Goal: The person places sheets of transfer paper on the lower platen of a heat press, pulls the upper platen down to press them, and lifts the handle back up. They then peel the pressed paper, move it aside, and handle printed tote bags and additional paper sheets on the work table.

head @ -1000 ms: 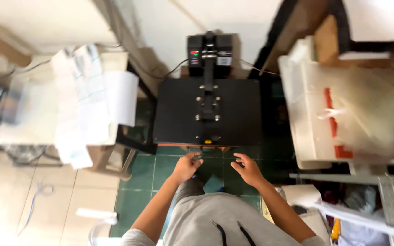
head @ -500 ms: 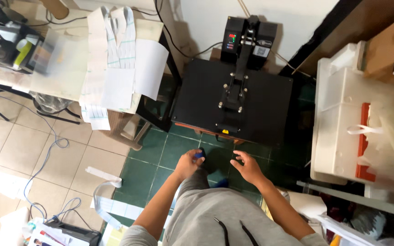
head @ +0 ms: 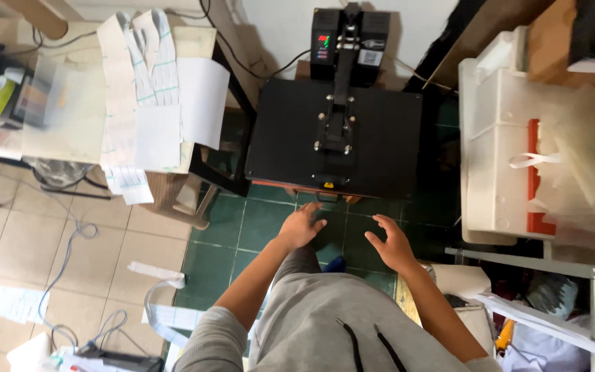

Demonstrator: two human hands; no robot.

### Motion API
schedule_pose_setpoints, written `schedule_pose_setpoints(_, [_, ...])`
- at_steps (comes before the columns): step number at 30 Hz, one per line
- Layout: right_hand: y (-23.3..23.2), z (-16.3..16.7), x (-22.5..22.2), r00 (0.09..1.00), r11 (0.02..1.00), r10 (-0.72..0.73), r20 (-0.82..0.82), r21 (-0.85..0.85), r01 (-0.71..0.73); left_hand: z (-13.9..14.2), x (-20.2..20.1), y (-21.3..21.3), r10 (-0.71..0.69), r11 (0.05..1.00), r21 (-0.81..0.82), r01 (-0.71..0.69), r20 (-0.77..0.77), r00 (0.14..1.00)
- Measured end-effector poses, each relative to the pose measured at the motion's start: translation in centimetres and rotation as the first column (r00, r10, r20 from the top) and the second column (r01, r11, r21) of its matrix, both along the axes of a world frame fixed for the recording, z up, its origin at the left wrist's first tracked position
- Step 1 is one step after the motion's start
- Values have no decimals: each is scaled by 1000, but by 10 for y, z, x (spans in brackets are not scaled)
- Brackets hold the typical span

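A black heat press (head: pixel 373 138) stands in front of me with its top plate shut and a control box at the back. My left hand (head: pixel 301 226) hovers just below the press's front edge, fingers spread, holding nothing. My right hand (head: pixel 390 241) is a little lower and to the right, also spread and empty. Both hands hang over the green tiled floor, apart from the press.
A table (head: pixel 70 131) at the left carries white printed paper sheets (head: pixel 153 103). A clear plastic bin (head: pixel 518 151) with bags stands at the right. Cables and paper strips (head: pixel 156 289) lie on the beige floor at lower left.
Both hands have opened and drawn back from the press's front edge, where they were closer together. The camera view has shifted so the press sits more to the right.
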State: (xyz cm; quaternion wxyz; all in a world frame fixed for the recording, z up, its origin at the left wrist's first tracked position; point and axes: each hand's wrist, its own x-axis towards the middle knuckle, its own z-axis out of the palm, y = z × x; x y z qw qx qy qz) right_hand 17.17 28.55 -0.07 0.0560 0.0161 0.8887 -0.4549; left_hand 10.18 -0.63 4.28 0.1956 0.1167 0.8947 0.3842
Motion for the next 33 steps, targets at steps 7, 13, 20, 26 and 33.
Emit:
schedule_pose_setpoints(7, [21,19,6,982,988,2,-190,154,28,24,-29,31,-130,990,22,136,-188,974])
schedule_pose_setpoints(13, [25,36,1,981,977,-19,-191,203,58,48,-41,47,-151,987,24,158,-196,969])
schedule_pose_setpoints(20, [20,39,-1,982,982,-15,-186,184,50,43,-40,53,-185,981,12,193,-230,955])
schedule_pose_setpoints(26, [17,36,-6,989,973,16,-146,229,18,20,-43,51,-191,981,2,194,-162,968])
schedule_pose_setpoints(33, [16,33,-11,994,970,24,-108,244,3,0,-48,53,-171,985,-48,167,-97,981])
